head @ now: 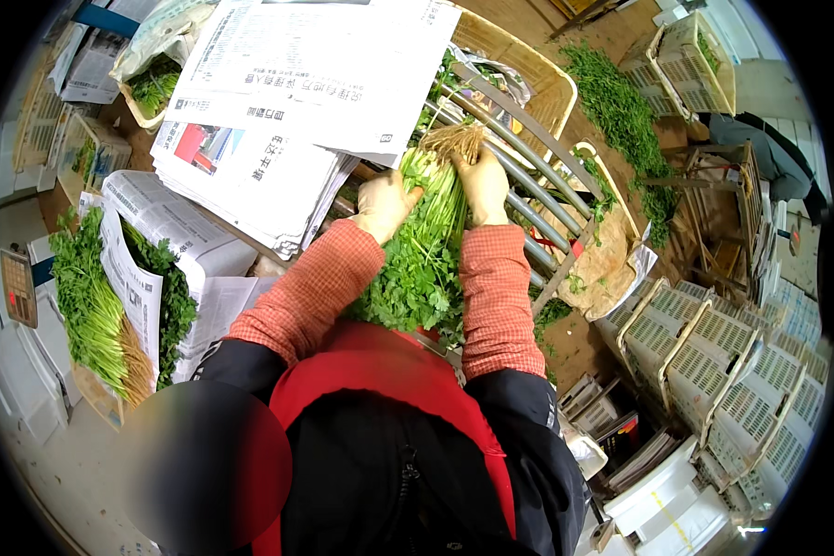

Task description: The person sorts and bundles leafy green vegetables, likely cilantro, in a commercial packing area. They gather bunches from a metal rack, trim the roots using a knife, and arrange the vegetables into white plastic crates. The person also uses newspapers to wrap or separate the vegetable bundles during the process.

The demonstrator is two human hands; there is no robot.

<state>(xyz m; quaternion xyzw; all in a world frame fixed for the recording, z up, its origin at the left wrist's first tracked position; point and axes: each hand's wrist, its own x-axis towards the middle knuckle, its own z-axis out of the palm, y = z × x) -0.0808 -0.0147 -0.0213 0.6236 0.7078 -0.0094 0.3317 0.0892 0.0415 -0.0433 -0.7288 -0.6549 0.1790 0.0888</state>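
A thick bunch of leafy green herbs (427, 257), which looks like coriander, lies before me. Its pale stalks run away from my body to a tangle of brown roots (453, 141) at the far end. My right hand (484, 184) grips the bunch from the right, just below the roots. From the left, my left hand (383, 201) holds the stalks, its thumb resting across them and its fingers partly hidden. Metal bars (528, 174) of a rack show beside and beyond the bunch. A stack of newspapers (264, 174) reaches close to my left hand.
More rooted herbs (97, 313) sit at the left beside newspaper-lined greens (177, 306). A yellow plastic basket (559, 90) stands beyond the rack. Loose greens (618, 111) cover part of the floor. Stacked plastic crates (716, 368) fill the right side, and a scale (19, 286) stands far left.
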